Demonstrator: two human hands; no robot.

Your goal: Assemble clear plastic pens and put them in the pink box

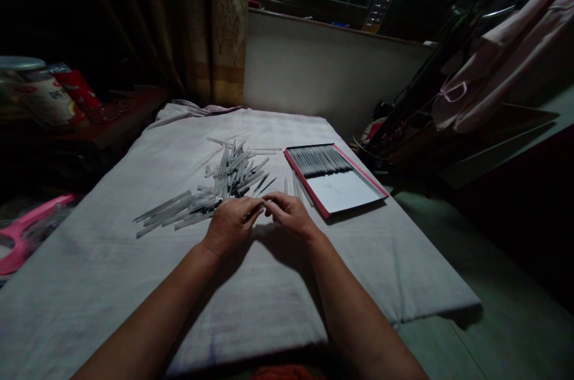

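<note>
My left hand (233, 221) and my right hand (289, 212) meet at the fingertips above the table, both closed in a pinch. Something small and pale shows between the fingertips; it is too hidden to name. Just beyond my left hand lies a loose pile of pen parts (235, 167), with clear barrels, dark caps and thin dark refills mixed together. To the right of my right hand rests a shallow red-edged box (309, 190). A neat row of dark-ended pens (320, 161) fills its far half, and its near half shows a white bottom.
A pale cloth covers the table (251, 308). A few clear barrels (298, 187) lie against the box's left side. At the left stand a jar (49, 99) and a pink-handled item (27, 230). Behind are a curtain (219, 27) and a bottle (383, 3) on the sill.
</note>
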